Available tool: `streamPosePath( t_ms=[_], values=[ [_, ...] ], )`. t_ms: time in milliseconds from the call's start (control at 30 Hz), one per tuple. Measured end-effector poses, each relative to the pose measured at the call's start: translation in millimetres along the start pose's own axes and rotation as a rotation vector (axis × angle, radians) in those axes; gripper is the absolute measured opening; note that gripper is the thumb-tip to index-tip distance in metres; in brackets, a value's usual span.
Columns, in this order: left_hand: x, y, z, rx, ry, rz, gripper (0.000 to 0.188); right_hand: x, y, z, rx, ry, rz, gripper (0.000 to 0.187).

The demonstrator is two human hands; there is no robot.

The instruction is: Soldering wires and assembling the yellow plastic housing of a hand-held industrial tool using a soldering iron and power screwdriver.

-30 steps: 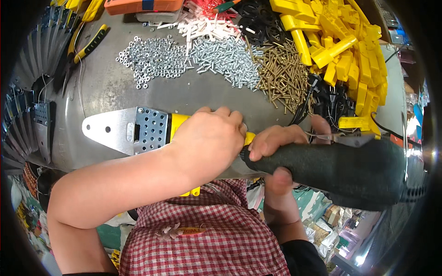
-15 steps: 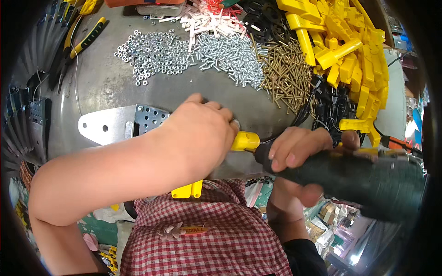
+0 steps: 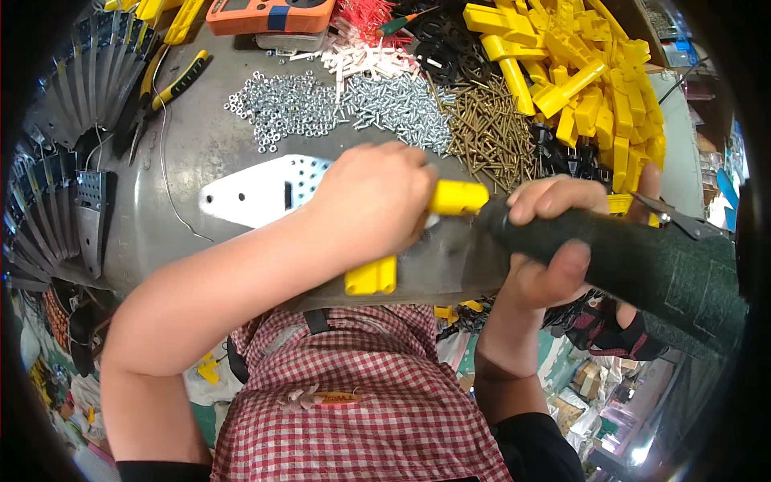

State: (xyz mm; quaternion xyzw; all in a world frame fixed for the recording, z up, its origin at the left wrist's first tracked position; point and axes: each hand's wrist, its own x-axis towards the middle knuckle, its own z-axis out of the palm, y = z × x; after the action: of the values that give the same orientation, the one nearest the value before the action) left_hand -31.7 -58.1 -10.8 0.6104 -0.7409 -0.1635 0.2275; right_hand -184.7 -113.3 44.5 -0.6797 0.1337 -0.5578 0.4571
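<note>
My left hand (image 3: 376,197) is closed around a yellow plastic handle (image 3: 459,198). One end of the handle sticks out to the right and a two-lobed yellow part (image 3: 371,277) shows below the hand. A white-silver metal plate (image 3: 241,193) with holes extends left from under this hand; the join is hidden. My right hand (image 3: 554,225) grips a power screwdriver (image 3: 618,253) wrapped in dark green cloth. Its tip end meets or nearly meets the handle's right end; the bit itself I cannot make out.
Beyond my hands lie heaps of nuts (image 3: 293,108), silver screws (image 3: 401,108), brass-coloured screws (image 3: 494,128) and yellow plastic parts (image 3: 594,80). Pliers (image 3: 181,80) and fanned metal plates (image 3: 88,72) are at left. Small snips (image 3: 683,217) show beyond the screwdriver, beside a fingertip.
Both hands, the handle and the plate have shifted right in the picture, and the screwdriver has risen slightly. The snips now show above the screwdriver. Both grips stay the same.
</note>
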Motion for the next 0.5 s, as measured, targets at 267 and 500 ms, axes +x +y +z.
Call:
streamPosePath(
  t_ms=[267,500],
  values=[
    [17.0,4.6,4.8,0.098,0.115,-0.064,0.029,19.4,-23.6,7.6,0.305,-0.22,-0.106,0.08],
    [13.3,7.1,2.4,0.16,0.024,-0.097,0.041,-32.1,-19.3,17.8,0.173,-0.343,0.106,0.083]
  ],
)
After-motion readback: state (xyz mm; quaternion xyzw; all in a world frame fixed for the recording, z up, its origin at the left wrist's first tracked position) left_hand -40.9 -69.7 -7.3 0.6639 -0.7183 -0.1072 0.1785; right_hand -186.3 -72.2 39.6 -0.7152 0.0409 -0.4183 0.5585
